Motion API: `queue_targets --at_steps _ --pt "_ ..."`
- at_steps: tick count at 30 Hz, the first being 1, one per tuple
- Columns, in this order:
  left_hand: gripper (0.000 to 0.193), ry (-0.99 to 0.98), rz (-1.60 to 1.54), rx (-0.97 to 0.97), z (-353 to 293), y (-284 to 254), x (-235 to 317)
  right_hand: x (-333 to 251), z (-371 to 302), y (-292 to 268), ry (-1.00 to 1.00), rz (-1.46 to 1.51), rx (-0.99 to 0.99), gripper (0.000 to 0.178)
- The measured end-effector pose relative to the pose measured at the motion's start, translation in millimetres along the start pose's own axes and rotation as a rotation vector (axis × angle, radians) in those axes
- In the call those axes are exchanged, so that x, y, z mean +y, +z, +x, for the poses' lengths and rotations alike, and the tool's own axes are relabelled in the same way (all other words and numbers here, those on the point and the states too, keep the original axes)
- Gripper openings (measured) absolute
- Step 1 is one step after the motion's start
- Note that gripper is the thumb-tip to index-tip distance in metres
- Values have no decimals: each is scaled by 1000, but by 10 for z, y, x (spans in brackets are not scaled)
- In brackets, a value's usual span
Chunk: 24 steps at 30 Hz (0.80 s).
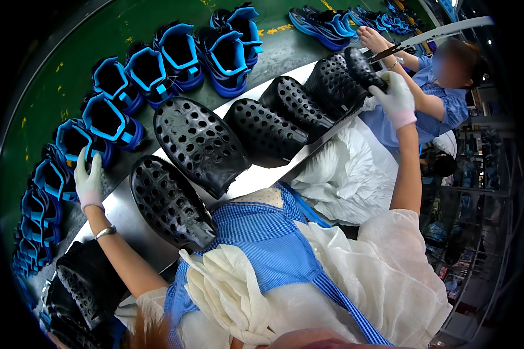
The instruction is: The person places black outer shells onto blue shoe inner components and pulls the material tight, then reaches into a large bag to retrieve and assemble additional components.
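My right hand [397, 96], white-gloved, was up at abt 1 o'clock, grip pinched on the end of a black perforated shoe piece [362, 68] held in the air over the far end of the bench [117, 210]. My left hand [88, 180], also gloved, was out at 9 o'clock, fingers spread flat, holding nothing, resting near the bench's left edge just beside the blue-and-black shoes [108, 119] on the green belt [58, 70]. Silver bracelet [105, 232] on that wrist. Row of big black perforated moulds [199, 142] lay overlapping along the bench from 8 to 1 o'clock, w/ more stacked at 7 [87, 279]. White cloth [355, 174] bunched at 3 o'clock, off the bench's right edge. Across at 1 o'clock a co-worker in a blue top [445, 110] had a bare hand [371, 39] reaching close to the piece I held; couldn't tell if touching.
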State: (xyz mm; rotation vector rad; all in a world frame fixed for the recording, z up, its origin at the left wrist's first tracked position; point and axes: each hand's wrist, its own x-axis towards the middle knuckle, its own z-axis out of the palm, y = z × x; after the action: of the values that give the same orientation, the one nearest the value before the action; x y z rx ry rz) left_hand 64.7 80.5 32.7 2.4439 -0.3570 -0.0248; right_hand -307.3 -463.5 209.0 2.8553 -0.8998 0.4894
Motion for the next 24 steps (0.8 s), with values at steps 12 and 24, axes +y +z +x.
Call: queue_targets --at_steps 12,24 --pt "64 201 -1083 -112 -260 -468 1331 -2931 643 -505 -821 492 25 42" --pt "24 -134 -1783 9 -424 -390 881 -4500 585 101 -1150 406 -369 38"
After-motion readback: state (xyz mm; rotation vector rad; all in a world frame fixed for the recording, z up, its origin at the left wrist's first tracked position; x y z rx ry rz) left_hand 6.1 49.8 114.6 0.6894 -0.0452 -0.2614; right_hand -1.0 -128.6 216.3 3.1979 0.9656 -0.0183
